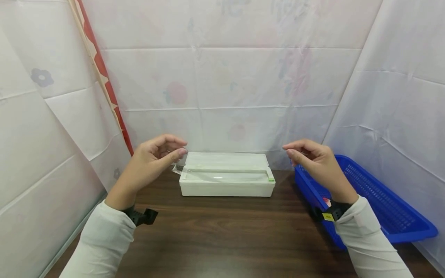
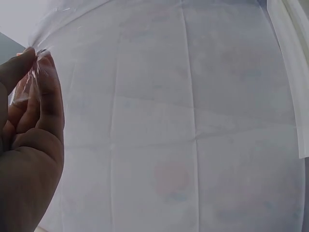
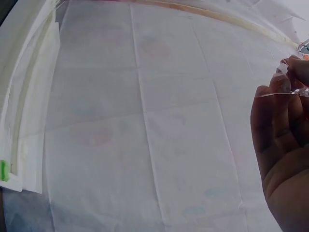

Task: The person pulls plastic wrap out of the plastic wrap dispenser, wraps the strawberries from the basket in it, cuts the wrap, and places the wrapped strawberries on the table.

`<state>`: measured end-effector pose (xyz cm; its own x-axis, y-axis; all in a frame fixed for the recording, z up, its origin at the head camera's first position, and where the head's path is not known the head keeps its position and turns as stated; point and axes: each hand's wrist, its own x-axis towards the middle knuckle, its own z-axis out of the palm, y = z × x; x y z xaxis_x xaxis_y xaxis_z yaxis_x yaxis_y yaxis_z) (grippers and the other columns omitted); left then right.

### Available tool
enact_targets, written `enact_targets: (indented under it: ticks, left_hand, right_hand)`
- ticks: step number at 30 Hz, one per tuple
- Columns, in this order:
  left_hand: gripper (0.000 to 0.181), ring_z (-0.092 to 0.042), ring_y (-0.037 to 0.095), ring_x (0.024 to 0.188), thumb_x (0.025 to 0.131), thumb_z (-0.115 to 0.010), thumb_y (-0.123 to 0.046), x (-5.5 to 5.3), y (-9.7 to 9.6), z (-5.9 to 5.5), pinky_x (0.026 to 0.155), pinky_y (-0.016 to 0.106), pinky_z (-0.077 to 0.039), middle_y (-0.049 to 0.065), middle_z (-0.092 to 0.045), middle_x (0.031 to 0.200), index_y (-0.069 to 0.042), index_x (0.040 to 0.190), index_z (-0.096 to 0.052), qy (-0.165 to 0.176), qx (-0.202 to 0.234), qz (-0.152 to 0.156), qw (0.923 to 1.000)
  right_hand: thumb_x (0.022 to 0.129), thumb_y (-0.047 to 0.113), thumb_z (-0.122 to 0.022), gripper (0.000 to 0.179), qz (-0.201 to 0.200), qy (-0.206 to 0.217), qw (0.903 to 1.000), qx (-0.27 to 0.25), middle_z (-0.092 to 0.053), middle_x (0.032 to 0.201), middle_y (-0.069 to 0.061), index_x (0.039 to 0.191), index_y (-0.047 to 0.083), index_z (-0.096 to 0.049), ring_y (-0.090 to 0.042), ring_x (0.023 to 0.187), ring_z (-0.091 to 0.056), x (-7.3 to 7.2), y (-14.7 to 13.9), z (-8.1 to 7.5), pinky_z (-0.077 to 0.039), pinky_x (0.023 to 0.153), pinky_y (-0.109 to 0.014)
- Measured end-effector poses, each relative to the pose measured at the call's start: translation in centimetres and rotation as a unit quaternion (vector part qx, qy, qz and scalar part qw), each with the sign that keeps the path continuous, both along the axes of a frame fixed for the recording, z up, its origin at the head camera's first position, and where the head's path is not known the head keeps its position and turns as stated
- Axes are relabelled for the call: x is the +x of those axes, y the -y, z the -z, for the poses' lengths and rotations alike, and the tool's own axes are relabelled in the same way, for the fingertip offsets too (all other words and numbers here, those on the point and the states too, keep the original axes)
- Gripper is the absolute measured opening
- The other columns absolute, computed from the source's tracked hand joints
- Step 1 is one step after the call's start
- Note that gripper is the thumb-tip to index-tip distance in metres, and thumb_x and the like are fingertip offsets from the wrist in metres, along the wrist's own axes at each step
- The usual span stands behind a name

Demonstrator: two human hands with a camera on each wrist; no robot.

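Observation:
A sheet of clear cling film [image 2: 30, 87] is pinched between the thumb and fingertips of my left hand [image 1: 147, 164], raised at the left of a white cling film dispenser box [image 1: 226, 189]. My right hand [image 1: 318, 166], held up to the right at a similar height, pinches another part of the film [image 3: 284, 69]. Between the hands the film is so transparent that its outline hardly shows. The box stands on the table with its lid [image 1: 226, 159] tipped back, and a green slider [image 1: 271, 179] sits at the right end of its front edge.
A blue plastic basket [image 1: 393, 204] stands at the right, partly behind my right forearm. The dark wood table [image 1: 222, 239] is enclosed by pale printed cloth [image 1: 236, 81] at the back and both sides. A red-patterned strip [image 1: 101, 69] runs down the left back corner.

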<state>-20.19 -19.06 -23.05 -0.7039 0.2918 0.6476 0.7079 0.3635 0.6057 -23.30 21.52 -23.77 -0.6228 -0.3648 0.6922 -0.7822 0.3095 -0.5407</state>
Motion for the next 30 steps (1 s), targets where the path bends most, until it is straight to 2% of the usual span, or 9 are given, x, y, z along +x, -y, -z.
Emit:
enact_targets:
  ticks: [6,10,15,19,23,26,30]
  left_hand:
    - [0.013,-0.062,0.019,0.069,0.086,-0.067,-0.014,2.0,-0.8,-0.5,0.057,0.020,-0.051,0.005,-0.066,0.086,-0.010,0.098,-0.063,0.038,-0.026,-0.001,0.9990]
    - [0.012,-0.063,0.016,0.072,0.087,-0.066,-0.014,2.4,-0.9,-0.1,0.061,0.022,-0.053,0.005,-0.066,0.087,-0.009,0.097,-0.063,0.070,-0.045,0.007,0.9965]
    - [0.012,-0.064,0.014,0.079,0.088,-0.064,-0.017,1.8,-0.4,1.2,0.065,0.027,-0.055,0.004,-0.067,0.087,-0.012,0.099,-0.062,0.096,-0.060,0.026,0.9932]
    - [0.012,-0.063,0.013,0.079,0.089,-0.064,-0.022,0.5,0.2,3.0,0.065,0.030,-0.056,0.001,-0.067,0.087,-0.017,0.100,-0.063,0.096,-0.066,0.038,0.9924]
    - [0.013,-0.062,0.014,0.076,0.089,-0.063,-0.026,-0.5,0.6,4.6,0.064,0.032,-0.056,0.000,-0.067,0.087,-0.020,0.101,-0.064,0.103,-0.074,0.067,0.9897]
    - [0.009,-0.061,0.015,0.073,0.089,-0.063,-0.024,0.3,0.2,4.4,0.062,0.031,-0.055,-0.001,-0.067,0.084,-0.021,0.098,-0.064,0.109,-0.098,0.066,0.9870]
    - [0.006,-0.059,0.016,0.073,0.089,-0.064,-0.020,1.6,-0.4,4.0,0.061,0.030,-0.052,-0.004,-0.065,0.082,-0.023,0.094,-0.064,0.112,-0.131,0.037,0.9844]
  right_hand:
    - [0.090,0.008,-0.060,0.019,0.016,0.020,0.9992,0.030,-0.063,0.080,-0.001,0.104,0.017,-0.068,-0.016,0.066,-0.055,0.0,0.0,1.2,-0.048,0.053,-0.022]
    - [0.089,0.009,-0.061,0.018,0.011,0.036,0.9980,0.051,-0.063,0.080,0.000,0.103,0.019,-0.068,-0.018,0.066,-0.056,0.0,0.1,2.0,-0.048,0.053,-0.023]
    - [0.088,0.006,-0.062,0.016,0.011,0.041,0.9958,0.082,-0.065,0.080,0.001,0.100,0.016,-0.069,-0.016,0.066,-0.057,0.9,0.7,2.1,-0.049,0.052,-0.022]
    - [0.088,0.007,-0.063,0.012,0.025,0.052,0.9934,0.099,-0.064,0.078,0.000,0.097,0.013,-0.068,-0.013,0.063,-0.055,2.1,1.3,1.7,-0.048,0.050,-0.023]
    - [0.087,0.005,-0.063,0.011,0.024,0.053,0.9912,0.119,-0.063,0.075,0.001,0.094,0.012,-0.067,-0.014,0.059,-0.054,2.4,1.5,2.0,-0.048,0.048,-0.025]
    - [0.087,0.007,-0.064,0.012,0.018,0.055,0.9898,0.130,-0.064,0.076,0.003,0.094,0.016,-0.067,-0.013,0.060,-0.055,1.7,1.0,3.4,-0.047,0.047,-0.026]
    - [0.089,0.018,-0.064,0.010,0.010,0.067,0.9876,0.142,-0.065,0.077,0.007,0.096,0.025,-0.067,-0.009,0.063,-0.055,0.3,0.3,5.6,-0.048,0.048,-0.026]
